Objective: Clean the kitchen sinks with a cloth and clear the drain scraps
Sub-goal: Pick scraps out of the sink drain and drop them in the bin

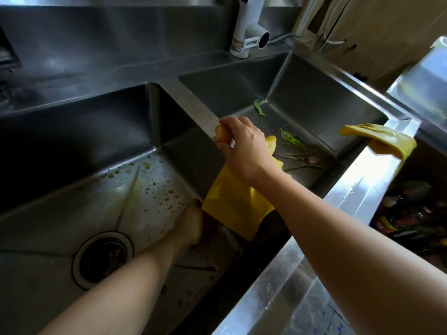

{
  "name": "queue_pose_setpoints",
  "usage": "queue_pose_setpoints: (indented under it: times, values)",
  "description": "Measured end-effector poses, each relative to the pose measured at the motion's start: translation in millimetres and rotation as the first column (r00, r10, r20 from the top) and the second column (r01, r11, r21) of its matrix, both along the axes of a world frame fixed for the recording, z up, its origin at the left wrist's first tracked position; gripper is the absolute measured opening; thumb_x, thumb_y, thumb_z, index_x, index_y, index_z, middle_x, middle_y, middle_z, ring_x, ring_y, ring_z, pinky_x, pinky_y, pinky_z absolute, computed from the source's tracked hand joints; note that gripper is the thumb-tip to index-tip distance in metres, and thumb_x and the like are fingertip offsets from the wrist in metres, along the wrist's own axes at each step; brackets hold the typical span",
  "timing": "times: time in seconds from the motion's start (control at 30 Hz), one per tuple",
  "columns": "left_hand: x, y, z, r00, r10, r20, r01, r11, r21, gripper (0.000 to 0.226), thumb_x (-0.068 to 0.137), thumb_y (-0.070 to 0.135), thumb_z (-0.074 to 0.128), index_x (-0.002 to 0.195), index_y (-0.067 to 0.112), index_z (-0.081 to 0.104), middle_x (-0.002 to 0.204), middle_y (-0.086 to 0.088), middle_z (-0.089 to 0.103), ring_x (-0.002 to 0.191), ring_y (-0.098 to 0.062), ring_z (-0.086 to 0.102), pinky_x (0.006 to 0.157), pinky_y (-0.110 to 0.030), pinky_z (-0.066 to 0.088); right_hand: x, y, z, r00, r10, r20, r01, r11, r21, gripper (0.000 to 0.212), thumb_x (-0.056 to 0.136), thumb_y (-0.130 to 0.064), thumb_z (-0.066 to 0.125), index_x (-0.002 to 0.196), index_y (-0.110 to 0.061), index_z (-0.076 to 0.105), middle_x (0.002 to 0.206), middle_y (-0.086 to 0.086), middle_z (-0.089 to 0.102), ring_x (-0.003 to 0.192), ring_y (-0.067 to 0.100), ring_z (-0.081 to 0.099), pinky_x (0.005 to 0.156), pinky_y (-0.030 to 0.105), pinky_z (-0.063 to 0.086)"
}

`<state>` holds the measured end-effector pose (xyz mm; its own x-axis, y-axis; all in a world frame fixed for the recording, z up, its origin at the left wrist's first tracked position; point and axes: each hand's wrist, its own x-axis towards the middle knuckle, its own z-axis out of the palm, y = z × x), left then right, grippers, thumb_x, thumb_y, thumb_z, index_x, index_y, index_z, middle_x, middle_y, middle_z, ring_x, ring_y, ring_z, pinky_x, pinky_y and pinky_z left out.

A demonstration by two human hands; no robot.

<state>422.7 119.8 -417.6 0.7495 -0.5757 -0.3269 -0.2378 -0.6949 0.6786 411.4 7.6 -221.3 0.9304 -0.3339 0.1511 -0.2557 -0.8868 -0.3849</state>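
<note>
A yellow rubber glove (233, 201) hangs over the steel divider (193, 102) between the two sinks, its fingers up at the ridge and its cuff drooping low toward the left basin. The right hand (244, 147) grips the glove's fingertips, fingers curled round them just at the divider's top edge. The left hand (191, 223) reaches in under the cuff, touching its lower edge — the fingers are hidden in shadow behind the glove, so whether they are curled or straight cannot be told. The left sink (72, 165) has a wet floor dotted with yellowish oily drops, and its round drain (102, 259) sits near the left forearm. In the right sink (302, 97) lie green leaf scraps (291, 140) and thin stems, with one more leaf (258, 108) near the far corner. A second yellow glove (384, 139) is draped over that sink's right rim. A white faucet (246, 27) stands on the ledge behind the divider.
</note>
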Motion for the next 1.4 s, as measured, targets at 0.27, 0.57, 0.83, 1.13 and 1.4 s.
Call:
queue_pose_setpoints:
  times: [0.27,0.57,0.83,1.13,1.4]
  values:
    - [12,24,25,0.987,-0.114,0.112,0.103,0.990,0.098,0.013,0.087,0.025,0.057,0.092,0.015,0.061,0.100,-0.005,0.055,0.095,-0.025,0.058,0.068,-0.028,0.041,-6,8,5,1.000,0.000,-0.005,0.001,0.999,0.046,0.042,0.088,-0.014,0.060,0.129,-0.014,0.052,0.123,0.008,0.053,0.112,0.025,0.050,0.096,0.041,0.040]
    - [20,73,107,0.990,0.131,-0.047,-0.135,0.987,-0.092,0.047,0.067,0.013,0.077,0.106,0.019,0.051,0.102,-0.001,0.060,0.094,-0.020,0.058,0.076,-0.033,0.050,-16,38,36,0.987,0.010,-0.160,0.007,0.994,0.107,0.043,0.083,-0.016,0.064,0.125,-0.013,0.054,0.118,0.010,0.056,0.107,0.030,0.055,0.092,0.039,0.043]
    - [25,112,201,0.977,0.213,-0.026,-0.214,0.957,-0.196,0.039,0.070,0.017,0.078,0.105,0.023,0.060,0.104,0.003,0.063,0.094,-0.015,0.061,0.082,-0.034,0.054,-25,79,75,0.973,0.074,-0.217,-0.028,0.978,0.209,0.032,0.085,-0.020,0.064,0.115,-0.010,0.059,0.108,0.011,0.062,0.100,0.027,0.058,0.085,0.036,0.045]
    - [6,130,262,0.972,0.233,0.018,-0.210,0.904,-0.373,0.054,0.069,0.021,0.082,0.114,0.025,0.053,0.098,0.012,0.062,0.092,-0.007,0.061,0.077,-0.023,0.052,-37,103,102,0.985,0.052,-0.164,0.011,0.932,0.363,0.025,0.091,-0.030,0.058,0.111,-0.017,0.064,0.101,0.001,0.068,0.091,0.016,0.062,0.083,0.029,0.049]
    - [-17,106,290,0.989,0.138,0.042,-0.107,0.895,-0.434,0.059,0.069,0.013,0.083,0.117,0.023,0.050,0.101,0.008,0.064,0.087,-0.002,0.062,0.076,-0.015,0.052,-64,93,104,0.986,-0.059,-0.159,0.146,0.770,0.621,0.029,0.093,-0.029,0.057,0.117,-0.014,0.062,0.102,0.006,0.068,0.093,0.022,0.065,0.086,0.044,0.054]
